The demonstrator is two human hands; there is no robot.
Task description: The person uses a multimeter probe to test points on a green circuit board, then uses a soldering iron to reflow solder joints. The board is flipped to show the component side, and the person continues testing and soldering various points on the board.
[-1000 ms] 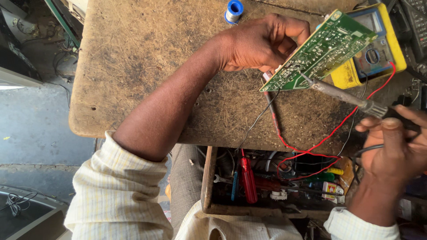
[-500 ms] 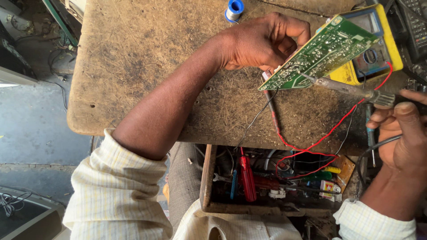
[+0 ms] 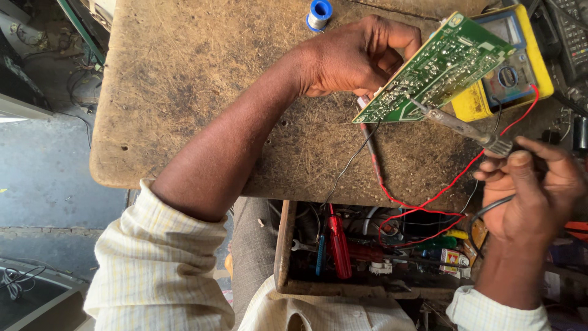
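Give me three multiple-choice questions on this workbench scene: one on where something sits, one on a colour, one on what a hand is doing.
1. Where is the solder spool?
A. at the table's far edge
B. in the open drawer
C. on the floor

2. What colour is the meter casing behind the circuit board?
A. white
B. yellow
C. purple

3. What is the right hand doing?
A. resting empty
B. gripping a soldering iron with its tip at the board
C. turning a screwdriver

Answers: 1 A, the spool sits above the left hand near the edge. 2 B, its rim is plainly yellow. 3 B, fingers wrap the handle, tip meeting the board.
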